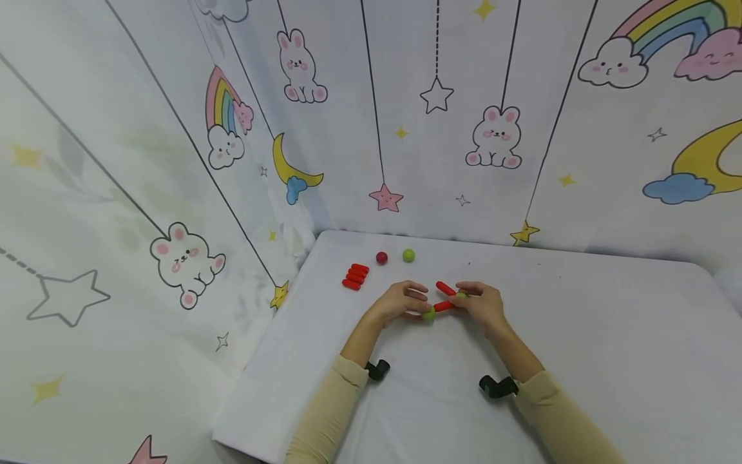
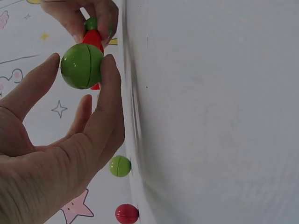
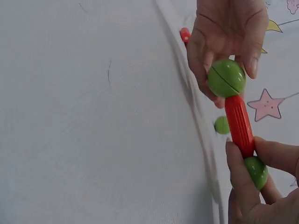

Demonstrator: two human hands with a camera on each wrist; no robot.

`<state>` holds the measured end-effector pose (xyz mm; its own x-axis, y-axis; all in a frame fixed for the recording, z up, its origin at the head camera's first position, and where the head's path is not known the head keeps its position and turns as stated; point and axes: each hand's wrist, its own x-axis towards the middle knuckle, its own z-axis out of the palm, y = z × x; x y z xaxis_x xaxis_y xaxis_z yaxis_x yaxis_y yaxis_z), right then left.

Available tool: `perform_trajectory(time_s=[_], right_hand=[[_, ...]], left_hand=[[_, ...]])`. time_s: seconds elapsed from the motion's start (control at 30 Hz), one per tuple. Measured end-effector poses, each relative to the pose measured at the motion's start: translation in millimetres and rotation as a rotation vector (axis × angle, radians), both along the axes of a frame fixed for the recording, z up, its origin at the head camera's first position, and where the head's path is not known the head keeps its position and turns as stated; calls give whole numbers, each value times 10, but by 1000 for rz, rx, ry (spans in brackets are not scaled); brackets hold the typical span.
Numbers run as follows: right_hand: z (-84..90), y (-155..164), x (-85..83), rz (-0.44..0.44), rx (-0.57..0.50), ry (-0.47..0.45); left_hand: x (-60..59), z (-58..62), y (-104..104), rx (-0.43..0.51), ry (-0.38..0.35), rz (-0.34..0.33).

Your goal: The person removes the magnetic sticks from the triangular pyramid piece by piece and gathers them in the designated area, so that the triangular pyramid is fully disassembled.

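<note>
A red ribbed rod (image 3: 239, 121) links two green balls between my hands, just over the white table. My left hand (image 1: 402, 301) has its fingers bent round one green ball (image 2: 80, 67), a fingertip against its side and the thumb close at the other. At the rod's other end, my right hand (image 1: 484, 306) pinches the second green ball (image 3: 258, 173) where it meets the rod. Another red rod (image 1: 445, 288) shows in the head view, its near end beside the right-hand ball; the right wrist view does not show it.
Several red rods (image 1: 355, 276) lie side by side at the table's back left. Near them sit a dark red ball (image 1: 381, 258) and a loose green ball (image 1: 408, 255). A printed curtain (image 1: 406, 148) hangs behind the white table (image 1: 608, 348). Dark wrist cameras (image 1: 498, 386) sit by both cuffs.
</note>
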<state>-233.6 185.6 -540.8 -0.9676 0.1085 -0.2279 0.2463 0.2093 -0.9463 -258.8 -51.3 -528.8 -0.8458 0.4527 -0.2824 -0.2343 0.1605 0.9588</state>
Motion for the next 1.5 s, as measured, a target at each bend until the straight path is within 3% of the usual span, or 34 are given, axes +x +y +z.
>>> perform_trajectory(time_s=[0.1, 0.43, 0.77, 1.0, 1.27, 1.5], right_hand=[[1, -20, -1, -30, -40, 3], [-3, -31, 5, 12, -107, -13], [-29, -56, -12, -64, -218, -26], [-39, -85, -33, -84, -232, -33], [-63, 81, -43, -96, -265, -34], [-63, 72, -29, -84, -228, -34]], left_hand=[[0, 1, 3, 25, -6, -4], [-5, 8, 13, 72, 10, -6], [1, 14, -34, 20, 14, 49], [7, 32, -68, -9, 5, 76], [-35, 42, -181, 9, -2, 193], [-70, 57, -187, 32, 19, 175]])
